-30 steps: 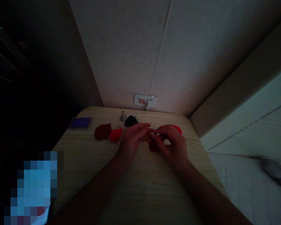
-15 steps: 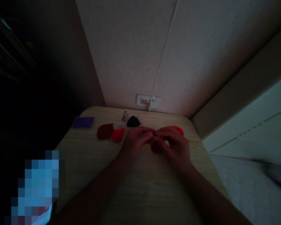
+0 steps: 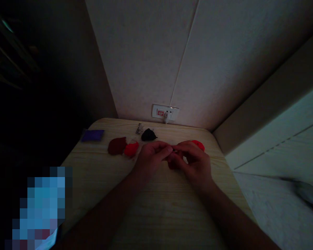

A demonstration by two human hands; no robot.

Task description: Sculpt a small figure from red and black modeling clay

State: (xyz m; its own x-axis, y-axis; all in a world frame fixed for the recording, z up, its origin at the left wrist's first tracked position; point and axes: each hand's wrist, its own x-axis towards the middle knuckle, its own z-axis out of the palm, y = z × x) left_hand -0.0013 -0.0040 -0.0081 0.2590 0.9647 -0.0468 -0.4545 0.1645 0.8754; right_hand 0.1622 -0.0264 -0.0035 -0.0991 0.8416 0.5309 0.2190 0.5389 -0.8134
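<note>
In dim light my left hand (image 3: 151,158) and my right hand (image 3: 191,163) meet over a pale wooden table (image 3: 156,208). The fingertips of both are pinched together on a tiny dark thing (image 3: 173,150) that I cannot make out. A bright red piece (image 3: 199,144) shows just behind my right hand. Left of my left hand lie a bright red lump (image 3: 131,149) and a dark red lump (image 3: 117,146). A black lump (image 3: 148,135) rests further back.
A purple flat piece (image 3: 93,135) lies at the table's far left edge. A small pale packet (image 3: 139,128) sits near the black lump. A wall socket (image 3: 165,113) with a plug is on the back wall. A white surface (image 3: 281,208) adjoins on the right.
My left hand's fingers, stretched out a second ago, have curled into a pinch against my right hand's fingertips. The view has shifted slightly; the lumps have not moved.
</note>
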